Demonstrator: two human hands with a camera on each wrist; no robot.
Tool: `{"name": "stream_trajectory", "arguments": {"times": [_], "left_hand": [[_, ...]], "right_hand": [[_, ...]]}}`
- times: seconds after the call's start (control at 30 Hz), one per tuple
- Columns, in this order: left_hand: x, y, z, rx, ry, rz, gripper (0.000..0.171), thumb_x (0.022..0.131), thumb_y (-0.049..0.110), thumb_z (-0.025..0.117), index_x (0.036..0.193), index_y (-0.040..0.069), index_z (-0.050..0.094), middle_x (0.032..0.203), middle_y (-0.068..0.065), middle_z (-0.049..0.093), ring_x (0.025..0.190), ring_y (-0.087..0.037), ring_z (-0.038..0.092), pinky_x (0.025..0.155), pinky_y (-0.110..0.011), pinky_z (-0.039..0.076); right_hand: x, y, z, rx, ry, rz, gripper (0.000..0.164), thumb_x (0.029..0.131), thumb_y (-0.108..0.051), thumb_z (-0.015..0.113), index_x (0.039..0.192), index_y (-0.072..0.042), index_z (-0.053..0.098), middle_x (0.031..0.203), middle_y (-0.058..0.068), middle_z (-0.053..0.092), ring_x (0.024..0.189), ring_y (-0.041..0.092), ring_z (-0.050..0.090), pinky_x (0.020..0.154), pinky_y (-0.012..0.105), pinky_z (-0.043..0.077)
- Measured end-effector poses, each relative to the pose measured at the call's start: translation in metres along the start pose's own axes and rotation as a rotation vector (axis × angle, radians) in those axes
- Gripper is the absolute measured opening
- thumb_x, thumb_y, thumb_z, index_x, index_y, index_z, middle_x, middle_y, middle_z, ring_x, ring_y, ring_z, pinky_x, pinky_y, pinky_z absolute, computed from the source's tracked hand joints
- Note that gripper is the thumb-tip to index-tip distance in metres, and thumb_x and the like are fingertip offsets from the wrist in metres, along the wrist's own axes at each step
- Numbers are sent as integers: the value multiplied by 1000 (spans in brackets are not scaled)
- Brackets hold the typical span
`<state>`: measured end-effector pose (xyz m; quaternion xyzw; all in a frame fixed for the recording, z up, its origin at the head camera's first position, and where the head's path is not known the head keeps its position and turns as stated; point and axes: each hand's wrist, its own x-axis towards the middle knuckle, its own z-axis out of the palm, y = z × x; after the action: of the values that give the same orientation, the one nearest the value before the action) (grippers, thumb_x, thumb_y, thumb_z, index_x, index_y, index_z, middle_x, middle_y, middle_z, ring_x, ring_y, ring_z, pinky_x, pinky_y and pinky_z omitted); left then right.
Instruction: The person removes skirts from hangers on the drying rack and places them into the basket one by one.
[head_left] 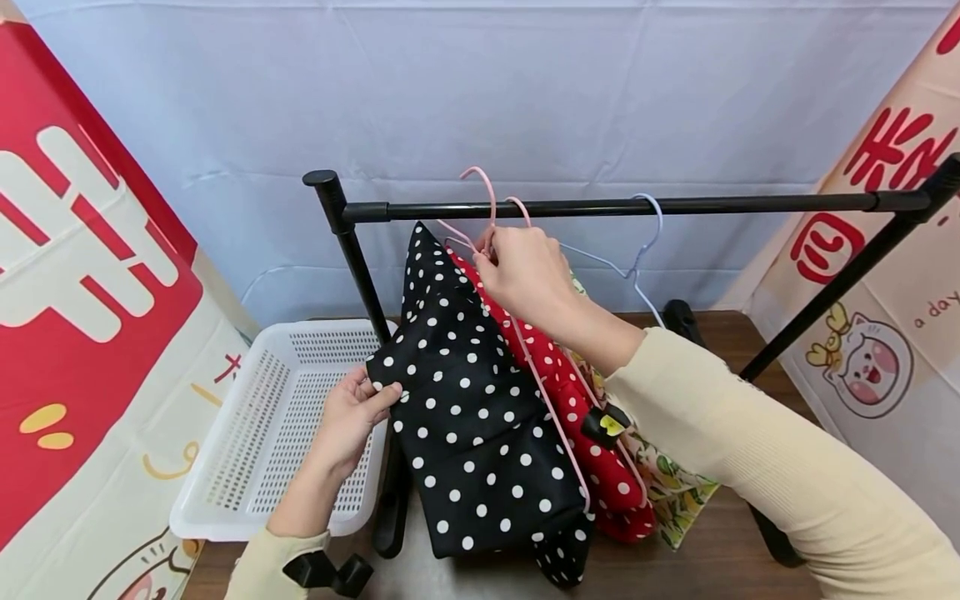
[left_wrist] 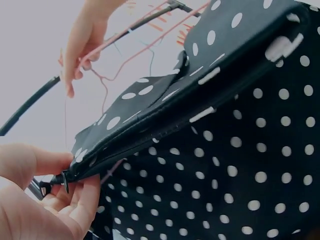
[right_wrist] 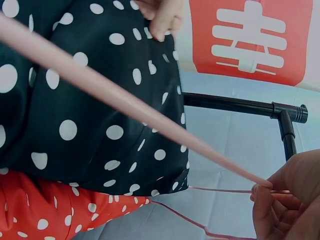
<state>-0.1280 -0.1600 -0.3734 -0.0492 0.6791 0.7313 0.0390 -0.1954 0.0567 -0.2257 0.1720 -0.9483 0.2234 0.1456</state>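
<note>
Black cloth with white polka dots drapes over a pink hanger at the left part of the rack. My right hand pinches this hanger just under its hook, which overlaps the black rail. Lower down, my left hand pinches the cloth's left corner between thumb and fingers. In the left wrist view a small black tab shows at that corner, and a folded edge runs up from it. Directly behind hangs red polka-dot cloth on another pink hanger.
Floral cloth hangs behind the red one. To the right, a blue hanger hooks over the rail. A white perforated basket stands left of the rack on the brown table. Printed cloths stand at both sides.
</note>
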Motion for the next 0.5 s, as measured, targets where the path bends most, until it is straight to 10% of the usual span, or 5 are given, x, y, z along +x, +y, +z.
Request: {"name": "stream_trajectory", "arguments": {"times": [0.5], "left_hand": [[-16, 43, -15, 130, -12, 170, 29, 84, 1, 62, 110, -2, 50, 85, 9, 68, 75, -7, 65, 74, -21, 53]], "right_hand": [[-1, 1, 1, 4, 8, -16, 23, 90, -20, 56, 103, -8, 69, 55, 4, 55, 39, 17, 42, 36, 23, 27]]}}
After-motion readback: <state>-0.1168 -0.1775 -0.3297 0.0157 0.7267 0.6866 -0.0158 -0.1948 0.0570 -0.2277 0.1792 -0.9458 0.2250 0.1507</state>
